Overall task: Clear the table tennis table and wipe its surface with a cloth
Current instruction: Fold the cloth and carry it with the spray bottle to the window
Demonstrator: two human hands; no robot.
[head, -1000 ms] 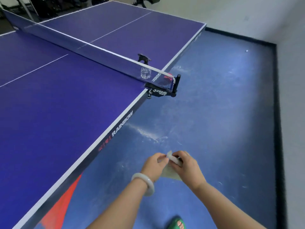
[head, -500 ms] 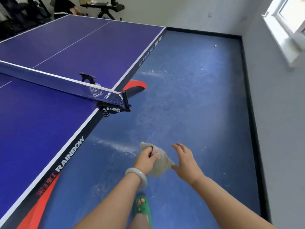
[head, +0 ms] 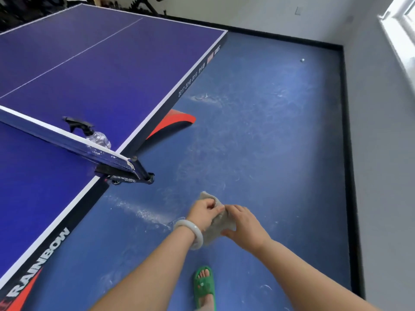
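The purple table tennis table (head: 107,70) fills the left of the view, its net (head: 56,136) running to a black clamp at the near side edge. A clear spray bottle (head: 96,136) with a black trigger stands on the table just behind the net. Beside the table, over the blue floor, my left hand (head: 203,213) and my right hand (head: 243,225) both grip a small pale cloth (head: 216,223), bunched between them. A white bangle circles my left wrist.
A red and black table leg (head: 173,124) sticks out onto the floor past the net. A white ball (head: 302,60) lies far off near the wall. A black skirting strip (head: 350,176) and grey wall close the right side. My foot in a green slipper (head: 204,286) is below.
My right hand, off the cloth half a second ago, has come back onto it. The view has swung along the table's side, bringing the net post closer.
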